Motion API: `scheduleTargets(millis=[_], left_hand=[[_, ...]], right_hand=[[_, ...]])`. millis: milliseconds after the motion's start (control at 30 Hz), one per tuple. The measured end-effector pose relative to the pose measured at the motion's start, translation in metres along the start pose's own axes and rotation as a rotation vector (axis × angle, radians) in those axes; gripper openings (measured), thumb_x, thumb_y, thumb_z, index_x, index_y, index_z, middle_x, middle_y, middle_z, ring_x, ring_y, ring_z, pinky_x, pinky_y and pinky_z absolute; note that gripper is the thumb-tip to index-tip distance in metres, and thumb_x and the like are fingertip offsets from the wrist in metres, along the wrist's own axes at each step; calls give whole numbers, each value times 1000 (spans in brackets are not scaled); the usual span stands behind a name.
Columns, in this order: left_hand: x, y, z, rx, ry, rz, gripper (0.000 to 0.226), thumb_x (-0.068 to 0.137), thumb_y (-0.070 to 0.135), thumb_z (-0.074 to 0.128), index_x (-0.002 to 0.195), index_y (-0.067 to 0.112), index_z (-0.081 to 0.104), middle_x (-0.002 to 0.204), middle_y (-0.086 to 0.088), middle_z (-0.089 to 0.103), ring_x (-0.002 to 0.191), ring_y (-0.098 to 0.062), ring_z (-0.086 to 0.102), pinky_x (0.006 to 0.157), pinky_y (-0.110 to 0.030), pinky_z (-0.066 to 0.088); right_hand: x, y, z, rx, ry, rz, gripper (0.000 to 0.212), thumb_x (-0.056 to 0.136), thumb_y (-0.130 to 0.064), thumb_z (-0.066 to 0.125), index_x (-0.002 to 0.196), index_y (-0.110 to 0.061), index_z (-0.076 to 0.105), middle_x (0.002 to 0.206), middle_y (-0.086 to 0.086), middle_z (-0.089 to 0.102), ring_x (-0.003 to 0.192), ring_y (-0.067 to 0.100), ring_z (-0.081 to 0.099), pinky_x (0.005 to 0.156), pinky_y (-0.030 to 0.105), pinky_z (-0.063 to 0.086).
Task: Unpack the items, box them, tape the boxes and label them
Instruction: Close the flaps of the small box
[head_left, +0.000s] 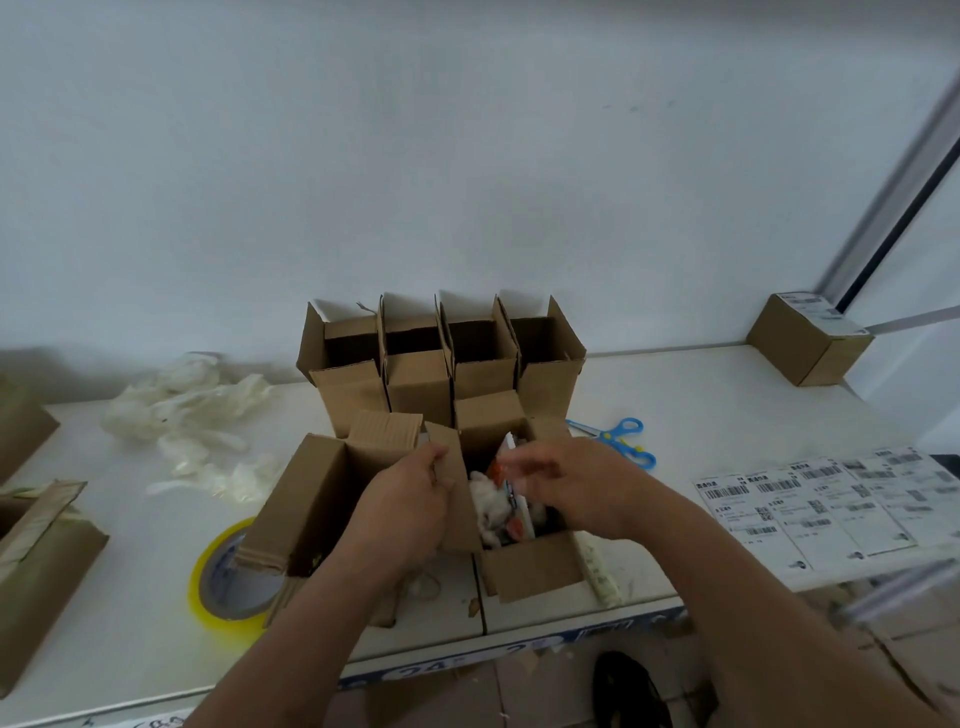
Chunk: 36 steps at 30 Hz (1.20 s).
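Risk: left hand (410, 488) pinching box flap (449, 473), blurred right hand (566, 480) grip unclear over item (498, 506); could jam under flap

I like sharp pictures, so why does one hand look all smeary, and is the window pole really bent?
Head view: the right hand is motion-blurred over the open box; the left hand looks sharper. The window frame bows from wide-angle distortion.

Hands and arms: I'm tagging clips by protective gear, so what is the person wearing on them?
Nothing that shows. The left hand and right hand are bare, without gloves, rings or a watch in view, and both forearms are uncovered as far as the frame's bottom edge; no sleeves appear.
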<state>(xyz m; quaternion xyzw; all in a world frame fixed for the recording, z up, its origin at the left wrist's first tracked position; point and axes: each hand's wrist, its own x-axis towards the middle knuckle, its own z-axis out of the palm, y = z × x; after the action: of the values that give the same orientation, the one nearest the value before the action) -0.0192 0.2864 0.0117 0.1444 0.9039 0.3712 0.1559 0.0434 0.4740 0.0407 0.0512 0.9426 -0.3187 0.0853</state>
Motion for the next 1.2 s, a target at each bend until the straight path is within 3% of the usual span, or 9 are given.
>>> scheduleTargets(millis=[67, 133, 267, 467, 633, 800, 967, 1067, 1200], left_hand=[[3, -1, -7, 44, -18, 6, 42, 103, 22, 43, 145, 26, 39, 99, 2, 65, 74, -17, 66, 63, -29, 56], [5, -2, -11, 45, -50, -3, 46, 102, 21, 43, 147, 27, 36, 102, 4, 62, 66, -15, 65, 58, -24, 56], [5, -3, -11, 14, -56, -4, 45, 102, 23, 44, 146, 30, 36, 98, 8, 58, 61, -12, 64, 50, -18, 52], [5, -1, -12, -20, -89, -13, 45, 102, 26, 47, 145, 32, 37, 95, 8, 61, 55, -13, 66, 52, -23, 55], [7, 5, -14, -26, -148, 5, 60, 100, 29, 52, 152, 32, 22, 93, 4, 68, 61, -15, 70, 60, -31, 60], [10, 17, -10, -39, -114, -14, 71, 101, 31, 50, 156, 29, 5, 103, 5, 68, 82, -13, 69, 65, -26, 56], [5, 25, 8, -139, -77, -18, 76, 91, 37, 64, 152, 29, 19, 130, 2, 57, 107, -12, 58, 91, -34, 50], [1, 30, 10, -16, -128, -24, 88, 89, 32, 70, 152, 28, 8, 121, 5, 55, 85, -4, 57, 74, -19, 51], [-4, 35, 8, 50, -169, -108, 93, 89, 30, 69, 150, 34, -1, 93, 7, 55, 69, -11, 65, 59, -24, 57]], right_hand=[[-12, 6, 5, -38, 20, -38, 37, 94, -43, 58, 130, -41, 56, 122, -15, 54, 114, 4, 46, 96, 27, 42], [-23, 16, 14, -151, -40, -82, 52, 85, -55, 64, 134, -45, 50, 147, -19, 37, 137, 5, 24, 115, 39, 26], [-34, 33, 26, -291, -125, -86, 87, 73, -65, 70, 147, -49, 27, 158, -29, -1, 144, -3, -15, 120, 41, 5], [-37, 40, 19, -118, -69, -69, 78, 76, -69, 62, 145, -51, 30, 147, -38, 14, 139, -11, 3, 119, 29, 15], [-27, 45, 20, -59, 118, -48, 53, 91, -61, 46, 138, -40, 45, 136, -18, 47, 126, 0, 38, 103, 23, 35], [-14, 47, 18, -78, 135, -30, 58, 88, -56, 58, 141, -38, 41, 134, -18, 44, 118, 3, 37, 96, 23, 36], [3, 46, 12, -42, 121, 29, 77, 77, -57, 71, 142, -35, 37, 119, -14, 38, 113, 7, 41, 97, 28, 44], [17, 45, 9, -19, 104, 73, 90, 70, -57, 78, 144, -32, 33, 122, -9, 36, 116, 10, 40, 100, 31, 43], [33, 45, 8, -36, 54, 110, 114, 65, -59, 81, 152, -30, 14, 151, -3, 20, 140, 24, 21, 115, 45, 29]])
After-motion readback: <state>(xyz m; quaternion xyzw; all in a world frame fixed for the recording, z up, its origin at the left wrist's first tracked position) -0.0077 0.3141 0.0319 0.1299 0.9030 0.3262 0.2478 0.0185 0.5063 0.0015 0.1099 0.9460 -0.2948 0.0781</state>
